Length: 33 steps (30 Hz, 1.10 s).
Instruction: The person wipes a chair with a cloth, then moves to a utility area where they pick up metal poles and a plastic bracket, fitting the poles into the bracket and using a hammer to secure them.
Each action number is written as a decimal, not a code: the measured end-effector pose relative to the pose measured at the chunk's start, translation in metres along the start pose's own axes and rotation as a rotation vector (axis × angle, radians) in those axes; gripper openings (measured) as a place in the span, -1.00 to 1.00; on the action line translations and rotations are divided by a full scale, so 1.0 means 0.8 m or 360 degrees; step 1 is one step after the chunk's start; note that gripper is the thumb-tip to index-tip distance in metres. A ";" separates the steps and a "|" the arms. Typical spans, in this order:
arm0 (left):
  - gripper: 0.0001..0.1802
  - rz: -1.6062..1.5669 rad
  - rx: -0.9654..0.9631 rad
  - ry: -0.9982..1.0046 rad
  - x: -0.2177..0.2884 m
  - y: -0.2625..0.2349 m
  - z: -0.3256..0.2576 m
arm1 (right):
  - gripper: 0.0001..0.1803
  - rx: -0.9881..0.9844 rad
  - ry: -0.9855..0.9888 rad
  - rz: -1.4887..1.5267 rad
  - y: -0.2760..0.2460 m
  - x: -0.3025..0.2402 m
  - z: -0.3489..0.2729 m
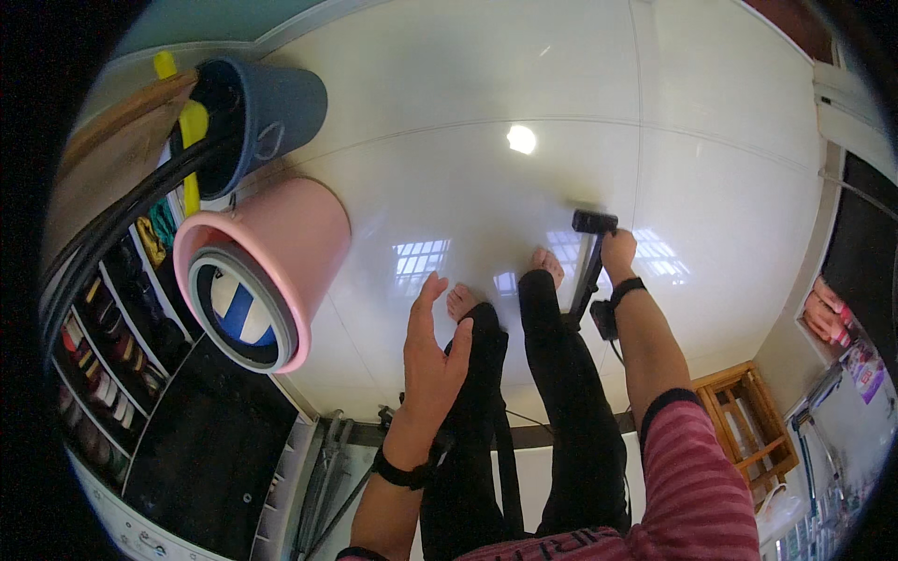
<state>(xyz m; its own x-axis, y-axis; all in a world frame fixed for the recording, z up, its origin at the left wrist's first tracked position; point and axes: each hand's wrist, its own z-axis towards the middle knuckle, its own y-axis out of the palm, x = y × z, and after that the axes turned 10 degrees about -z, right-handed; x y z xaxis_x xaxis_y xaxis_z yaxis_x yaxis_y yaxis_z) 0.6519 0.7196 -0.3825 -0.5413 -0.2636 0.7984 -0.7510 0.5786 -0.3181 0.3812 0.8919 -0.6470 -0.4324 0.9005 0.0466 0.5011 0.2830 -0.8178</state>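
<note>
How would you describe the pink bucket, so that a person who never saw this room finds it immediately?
On the pale floor, to the person's left, are a blue-grey bucket and a pink bucket. The pink one is nearer the left hand. Its colour sets it apart, plus the grey-rimmed container inside, holding a blue-and-white ball.

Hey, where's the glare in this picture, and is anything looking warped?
In the head view, a blown-out white spot and grid-patterned reflections glare off the glossy tiled floor; in that same view, fisheye distortion bends the tile joints, and black fills the corners.
</note>
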 end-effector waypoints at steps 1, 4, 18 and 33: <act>-0.34 0.0001 -0.0012 0.0006 0.005 -0.007 -0.006 | -0.74 0.0013 0.0034 0.0019 -0.008 0.006 -0.012; -0.39 -0.0026 -0.0031 -0.0010 0.034 -0.031 -0.027 | -0.76 0.0129 0.0120 0.0118 -0.042 0.048 -0.046; -0.42 0.0114 0.0726 0.0312 0.170 -0.275 -0.260 | -0.71 0.0276 -0.1773 0.0367 -0.445 -0.191 -0.317; -0.43 -0.0342 0.2247 0.0263 0.310 -0.397 -0.534 | -0.70 -0.1040 -0.2874 0.1133 -0.678 -0.513 -0.773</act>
<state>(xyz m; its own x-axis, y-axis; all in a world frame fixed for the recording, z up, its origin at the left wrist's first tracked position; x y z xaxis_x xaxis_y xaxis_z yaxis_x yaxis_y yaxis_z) 0.9175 0.8003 0.1344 -0.3959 -0.0985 0.9130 -0.6038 -0.7212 -0.3396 0.7503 0.5734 0.1317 0.0290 -0.2815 -0.9591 0.8418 0.5242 -0.1284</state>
